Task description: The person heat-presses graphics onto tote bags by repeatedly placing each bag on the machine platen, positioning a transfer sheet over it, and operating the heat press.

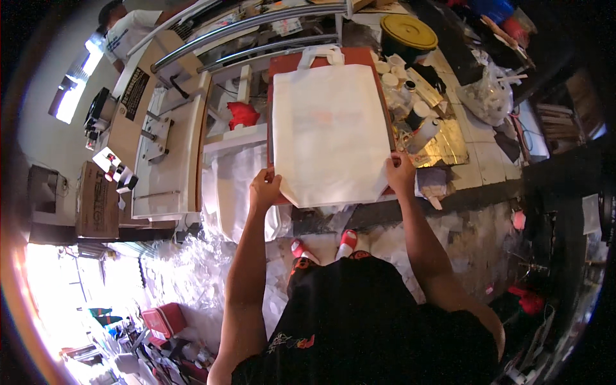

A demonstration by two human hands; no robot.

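A white cloth tote bag (330,141) lies flat on a reddish-brown board (279,67), its handles at the far end. Faint reddish marks show near the middle of its upper face. My left hand (265,187) pinches the bag's near left corner between thumb and fingers. At the near right corner, my right hand (401,173) grips the fabric the same way. The bag's near edge stretches between both hands and reaches past the near end of the board.
Left of the board are a red cloth (242,115), white sheets or bags (234,183) and a press-like machine (163,154). Metal rails (256,27) cross behind. Bottles (425,131) and a yellow-lidded bucket (409,32) stand right. Another person (131,32) is at upper left.
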